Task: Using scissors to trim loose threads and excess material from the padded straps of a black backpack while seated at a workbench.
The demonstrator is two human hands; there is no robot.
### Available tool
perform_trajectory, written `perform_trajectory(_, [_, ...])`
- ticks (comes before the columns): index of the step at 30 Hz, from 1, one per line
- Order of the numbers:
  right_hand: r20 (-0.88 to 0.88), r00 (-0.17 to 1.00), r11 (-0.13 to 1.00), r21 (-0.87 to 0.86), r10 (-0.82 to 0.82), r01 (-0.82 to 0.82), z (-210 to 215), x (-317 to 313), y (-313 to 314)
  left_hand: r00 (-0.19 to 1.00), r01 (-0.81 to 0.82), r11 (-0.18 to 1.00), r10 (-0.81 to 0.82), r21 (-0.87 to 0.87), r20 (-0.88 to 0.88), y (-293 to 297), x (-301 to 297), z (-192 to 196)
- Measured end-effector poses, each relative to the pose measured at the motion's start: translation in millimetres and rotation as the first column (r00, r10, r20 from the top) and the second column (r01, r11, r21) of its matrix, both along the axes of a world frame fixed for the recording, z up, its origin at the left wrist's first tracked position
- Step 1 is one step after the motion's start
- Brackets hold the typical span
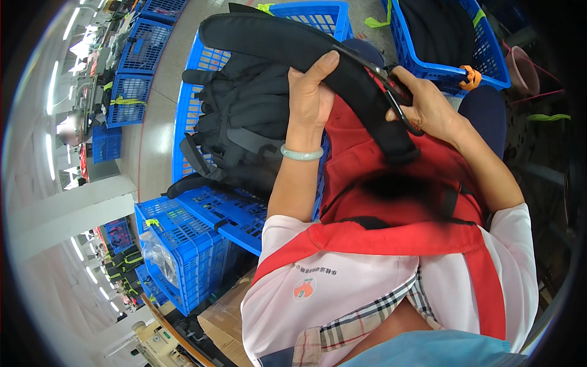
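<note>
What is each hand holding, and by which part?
Left hand: a long black padded fabric strap, gripped near its middle. Right hand: black-handled metal scissors, held by the handles.

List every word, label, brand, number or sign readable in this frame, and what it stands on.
White shirt: a short line of small dark lettering, seen upside down; wording not copied here.
Same shirt: a rounded orange-red emblem; its inner marks are too small to read.
Black strap and blue crates: no lettering I can make out.
</note>
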State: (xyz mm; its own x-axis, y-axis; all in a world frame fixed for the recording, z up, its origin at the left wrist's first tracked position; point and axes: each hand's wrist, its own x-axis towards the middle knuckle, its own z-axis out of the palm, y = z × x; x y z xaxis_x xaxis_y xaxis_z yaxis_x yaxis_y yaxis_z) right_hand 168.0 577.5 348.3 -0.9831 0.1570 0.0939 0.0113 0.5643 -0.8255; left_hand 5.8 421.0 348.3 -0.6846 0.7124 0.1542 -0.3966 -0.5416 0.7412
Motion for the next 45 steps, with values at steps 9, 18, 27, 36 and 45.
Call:
perform_trajectory(9, [0.108,0.994,0.994,-0.107,-0.001,0.012,16.1,-2.8,-0.5,0.999,0.03,0.999,-0.03,-0.018,-0.021,-0.4,4.0,2.7])
perform_trajectory(18, [0.0,1.0,1.0,-0.008,0.008,-0.008,21.3,-4.0,-2.2,0.999,0.045,0.999,-0.045,-0.001,-0.01,2.1,7.4,8.4])
perform_trajectory(27, [-0.045,0.999,1.0,-0.017,0.002,-0.003,12.2,-8.6,6.7,0.996,0.084,0.996,-0.084,-0.007,-0.029,5.2,9.8,7.3])
perform_trajectory(36, [0.025,1.0,0.999,-0.052,0.007,-0.005,26.2,-8.3,1.9,0.999,-0.03,0.994,0.028,0.102,0.018,-0.7,-13.0,35.7])
perform_trajectory(45, [0.061,0.998,0.996,-0.089,0.002,0.003,36.0,-9.8,5.7,0.998,-0.057,0.996,0.055,0.068,0.042,7.4,-0.5,36.5])
